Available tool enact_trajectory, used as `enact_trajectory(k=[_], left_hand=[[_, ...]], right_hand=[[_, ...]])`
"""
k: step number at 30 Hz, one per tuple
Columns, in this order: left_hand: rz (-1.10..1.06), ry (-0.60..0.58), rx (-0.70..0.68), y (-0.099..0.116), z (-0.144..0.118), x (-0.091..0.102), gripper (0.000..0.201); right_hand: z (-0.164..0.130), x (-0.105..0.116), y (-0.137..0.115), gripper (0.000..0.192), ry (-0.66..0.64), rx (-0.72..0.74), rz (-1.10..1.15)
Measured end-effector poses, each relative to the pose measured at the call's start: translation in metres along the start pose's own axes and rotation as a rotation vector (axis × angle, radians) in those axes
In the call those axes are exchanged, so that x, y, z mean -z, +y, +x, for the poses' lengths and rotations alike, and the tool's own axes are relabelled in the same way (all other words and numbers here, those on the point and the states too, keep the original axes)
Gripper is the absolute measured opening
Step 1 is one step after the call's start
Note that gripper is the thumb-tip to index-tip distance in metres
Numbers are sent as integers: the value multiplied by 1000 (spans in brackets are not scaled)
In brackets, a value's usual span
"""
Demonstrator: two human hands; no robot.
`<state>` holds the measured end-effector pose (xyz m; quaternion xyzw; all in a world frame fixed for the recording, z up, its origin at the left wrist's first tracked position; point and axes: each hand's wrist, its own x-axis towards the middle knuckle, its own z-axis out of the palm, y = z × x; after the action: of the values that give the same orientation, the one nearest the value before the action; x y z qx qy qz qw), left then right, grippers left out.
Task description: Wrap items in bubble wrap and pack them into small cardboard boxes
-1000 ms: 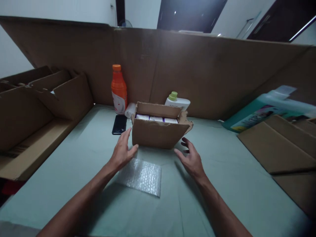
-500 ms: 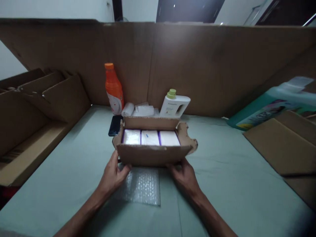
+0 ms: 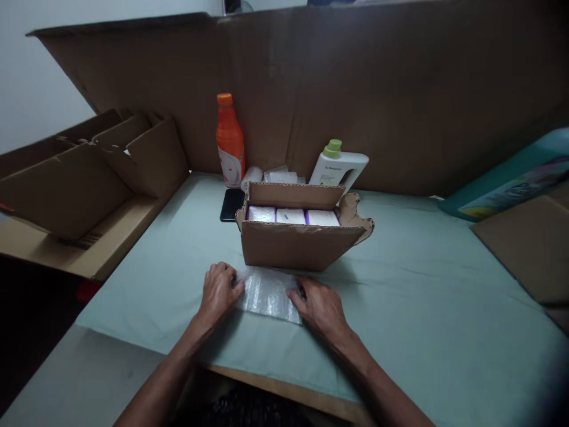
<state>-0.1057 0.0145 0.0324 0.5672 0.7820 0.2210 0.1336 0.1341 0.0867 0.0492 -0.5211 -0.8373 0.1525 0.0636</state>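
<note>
Along the left edge of the pale green cloth-covered surface [image 3: 427,320], toward its far left corner, stands a large, open brown cardboard box with upright flaps [image 3: 66,190]; the left hand [image 3: 216,296], near the middle of the near edge, has its thumb and fingers pinched on the left end of a clear, flat rectangular sheet of bubble wrap [image 3: 269,296]. Farther back lies a flat black phone [image 3: 229,204], and behind it, by the far edge, stands an orange plastic bottle with a pale label [image 3: 230,142], next to a whitish translucent roll [image 3: 252,176]. The sheet lies between the near edge and a small, open brown cardboard box [image 3: 297,246], which holds three white blocks with purple edges [image 3: 291,216] in a row. Behind this box's right part, near the far edge, is a white handled bottle with a green cap [image 3: 340,169], its base hidden. The right hand [image 3: 323,305] is clamped on the sheet's right end, and toward the far right corner rests a large teal bottle [image 3: 511,175], partly behind brown folded cardboard [image 3: 528,249]
</note>
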Motion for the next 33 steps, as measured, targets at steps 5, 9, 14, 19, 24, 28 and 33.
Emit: enact_trajectory(k=[5,9,14,19,24,28,33], left_hand=[[-156,-46,34,6,-23,-3,18],[-260,-35,24,1,-44,-11,65],[-371,111,-286,11,-57,4,52],[-366,339,-717,48,-34,97,32],[-102,433,-770,102,56,157,23],[210,-67,-620,124,118,149,32],[384,-382,-575,134,146,121,32]], right_hand=[[-19,-9,16,30,85,-90,459],[-38,-12,25,72,81,-153,689],[-51,11,14,46,265,104,610],[-37,92,8,37,757,536,455],[38,178,9,7,841,511,285],[92,203,15,6,321,355,23],[119,188,7,15,-27,368,-357]])
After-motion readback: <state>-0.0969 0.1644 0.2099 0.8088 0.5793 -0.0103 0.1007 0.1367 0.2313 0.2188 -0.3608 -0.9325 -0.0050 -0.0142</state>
